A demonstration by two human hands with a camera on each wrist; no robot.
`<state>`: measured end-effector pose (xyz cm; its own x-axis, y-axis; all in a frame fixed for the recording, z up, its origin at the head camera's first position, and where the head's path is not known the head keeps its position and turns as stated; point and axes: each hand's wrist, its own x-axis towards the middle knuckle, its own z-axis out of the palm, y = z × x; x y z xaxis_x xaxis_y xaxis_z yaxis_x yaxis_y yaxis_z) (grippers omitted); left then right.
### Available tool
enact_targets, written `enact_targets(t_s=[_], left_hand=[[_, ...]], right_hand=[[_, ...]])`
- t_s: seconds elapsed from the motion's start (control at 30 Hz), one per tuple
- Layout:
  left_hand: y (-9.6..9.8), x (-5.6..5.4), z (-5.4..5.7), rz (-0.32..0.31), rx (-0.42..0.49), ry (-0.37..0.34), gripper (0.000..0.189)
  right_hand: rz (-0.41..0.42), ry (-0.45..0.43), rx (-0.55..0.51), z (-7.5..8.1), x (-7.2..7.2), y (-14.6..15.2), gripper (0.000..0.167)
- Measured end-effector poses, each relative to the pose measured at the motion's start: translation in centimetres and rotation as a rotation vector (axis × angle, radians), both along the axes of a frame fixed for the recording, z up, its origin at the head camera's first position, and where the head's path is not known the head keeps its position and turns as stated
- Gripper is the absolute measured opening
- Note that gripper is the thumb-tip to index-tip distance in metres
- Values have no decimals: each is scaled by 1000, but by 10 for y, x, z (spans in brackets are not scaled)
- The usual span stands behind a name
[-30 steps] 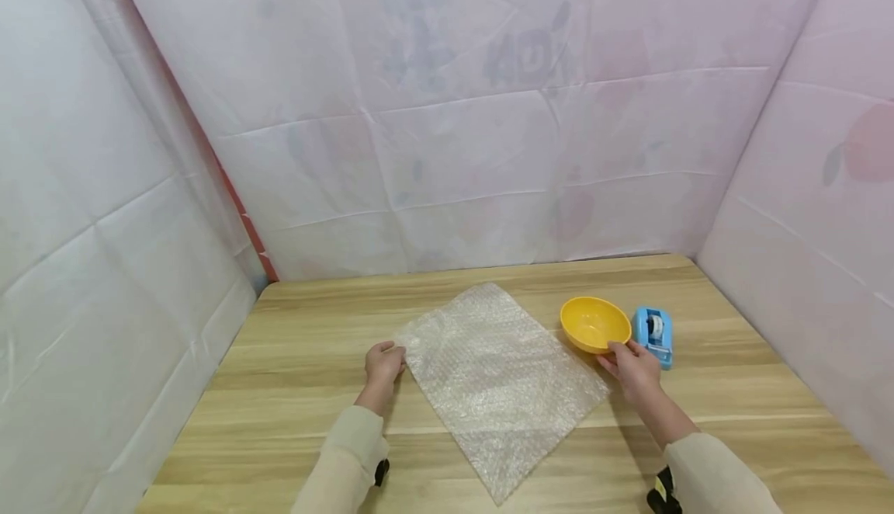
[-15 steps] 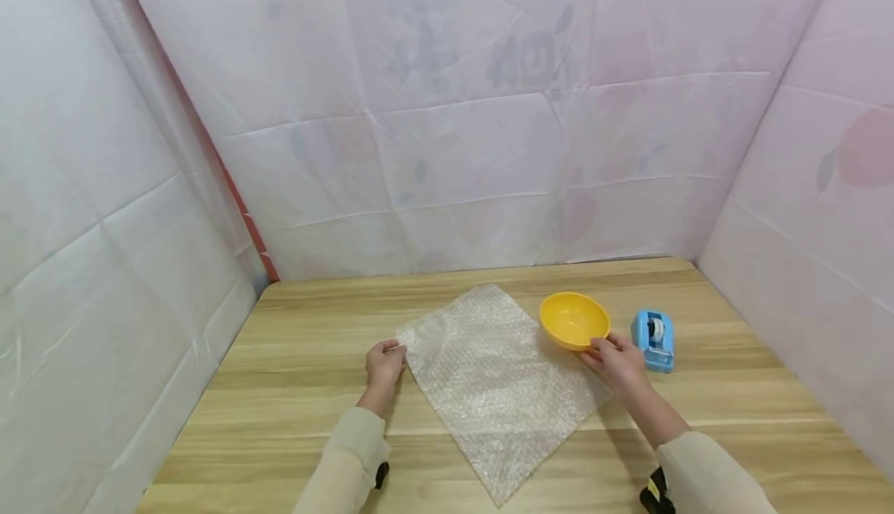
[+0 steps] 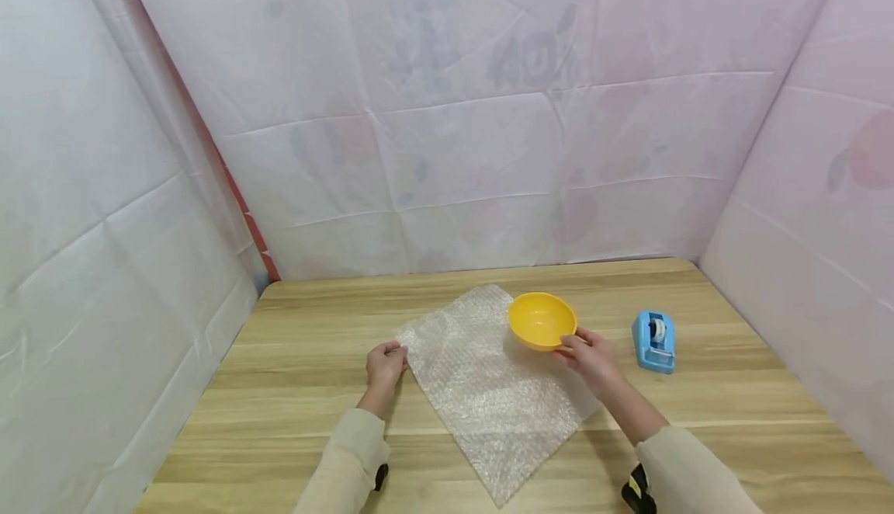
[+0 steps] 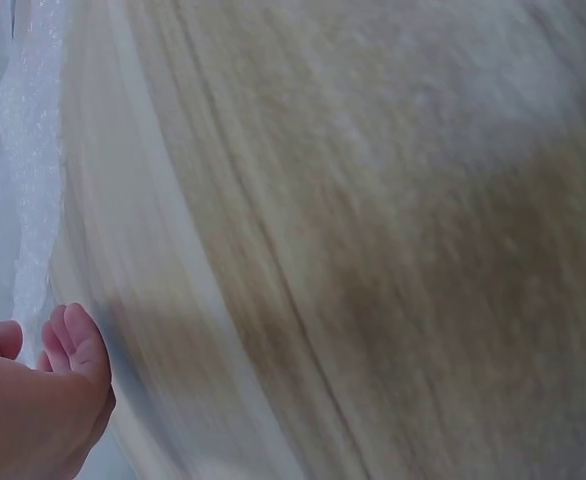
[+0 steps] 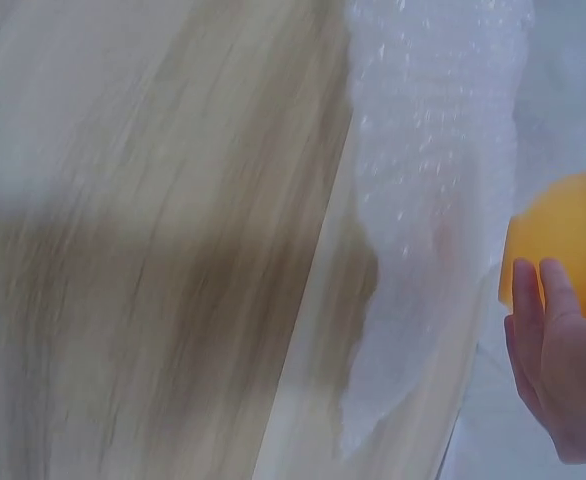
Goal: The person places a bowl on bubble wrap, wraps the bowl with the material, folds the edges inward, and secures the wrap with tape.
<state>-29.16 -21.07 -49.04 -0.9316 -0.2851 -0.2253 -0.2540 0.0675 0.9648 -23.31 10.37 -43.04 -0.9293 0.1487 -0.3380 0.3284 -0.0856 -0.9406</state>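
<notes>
A yellow bowl is held over the right part of a sheet of bubble wrap, its shadow falling on the sheet. My right hand grips the bowl at its near right rim, thumb on the inside and fingers below. From the right wrist, the fingers lie along the bowl's outer wall. My left hand rests at the left corner of the bubble wrap. In the left wrist view its fingers are loosely bent beside the sheet's edge, with thumb and fingertips apart.
A blue tape dispenser with a roll in it stands on the wooden table, right of the bubble wrap. White printed sheeting hangs behind the table and along both sides.
My right hand has carried the bowl leftward, from beside the tape dispenser to above the bubble wrap. The left hand has stayed at the sheet's left corner.
</notes>
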Motion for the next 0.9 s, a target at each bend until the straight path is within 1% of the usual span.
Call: enact_targets(t_s=[0.13, 0.33, 0.47, 0.63, 0.9], left_hand=[[0, 0, -1, 4, 8, 10, 26], [0, -1, -1, 10, 5, 16, 25], [0, 0, -1, 12, -2, 12, 25], [0, 0, -3, 14, -16, 13, 24], [0, 0, -3, 19, -8, 28, 24]], right_hand=[[24, 30, -24, -2, 0, -10, 62], [32, 69, -53, -6, -1, -25, 62], [30, 61, -54, -10, -1, -33, 59], [19, 60, -48, -15, -1, -42, 56], [42, 72, -67, -23, -2, -54, 55]])
